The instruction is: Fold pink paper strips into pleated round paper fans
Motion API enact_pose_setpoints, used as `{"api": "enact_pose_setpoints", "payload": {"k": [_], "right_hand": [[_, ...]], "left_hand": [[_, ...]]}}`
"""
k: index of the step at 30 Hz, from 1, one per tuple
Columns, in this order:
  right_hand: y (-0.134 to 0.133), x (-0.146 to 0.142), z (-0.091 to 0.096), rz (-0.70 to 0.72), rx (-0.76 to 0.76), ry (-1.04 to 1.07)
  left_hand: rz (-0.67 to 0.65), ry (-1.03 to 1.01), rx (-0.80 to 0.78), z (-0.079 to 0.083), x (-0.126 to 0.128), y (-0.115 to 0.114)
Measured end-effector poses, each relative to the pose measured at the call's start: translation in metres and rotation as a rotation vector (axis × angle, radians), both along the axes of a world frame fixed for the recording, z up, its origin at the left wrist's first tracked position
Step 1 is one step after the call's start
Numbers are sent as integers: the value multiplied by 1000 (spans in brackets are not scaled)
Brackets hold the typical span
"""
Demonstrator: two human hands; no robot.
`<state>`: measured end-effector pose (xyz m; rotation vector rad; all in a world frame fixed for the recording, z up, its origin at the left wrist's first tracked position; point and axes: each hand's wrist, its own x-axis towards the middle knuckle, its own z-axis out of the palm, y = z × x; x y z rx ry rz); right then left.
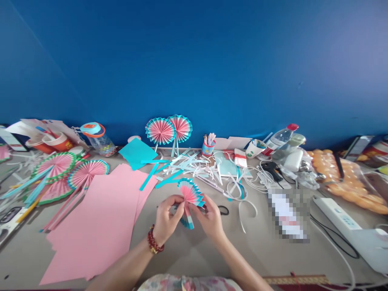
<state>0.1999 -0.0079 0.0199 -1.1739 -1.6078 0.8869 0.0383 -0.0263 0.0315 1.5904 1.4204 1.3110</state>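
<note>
My left hand (167,218) and my right hand (209,218) together hold a pleated pink paper fan with teal edges (190,194) just above the table, near its middle. Both hands pinch the folded fan where its pleats gather; the upper part spreads open, a shorter folded end hangs below. A red bead bracelet (154,241) circles my left wrist.
Pink paper sheets (100,222) lie to the left, with finished fans (65,171) beyond them. Two fans on sticks (169,130) stand by the blue wall. Paper strips (188,163), a teal sheet (137,152), cups, a bottle (280,139), cables and a power strip (335,210) crowd the right.
</note>
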Motion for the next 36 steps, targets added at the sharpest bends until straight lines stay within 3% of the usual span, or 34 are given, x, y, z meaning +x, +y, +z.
{"api": "enact_pose_setpoints", "payload": {"k": [6, 17, 21, 29, 36], "right_hand": [[5, -4, -6, 0, -110, 213], [5, -4, -13, 19, -168, 278], [5, -7, -13, 14, -258, 367], [1, -13, -5, 69, -624, 722], [1, -15, -1, 58, -644, 754]], "left_hand": [[-42, 92, 105, -6, 0, -3], [-50, 178, 213, -3, 0, -3], [-62, 169, 214, -3, 0, -2], [-123, 116, 180, 0, 0, -2], [-105, 75, 110, -2, 1, -2]]}}
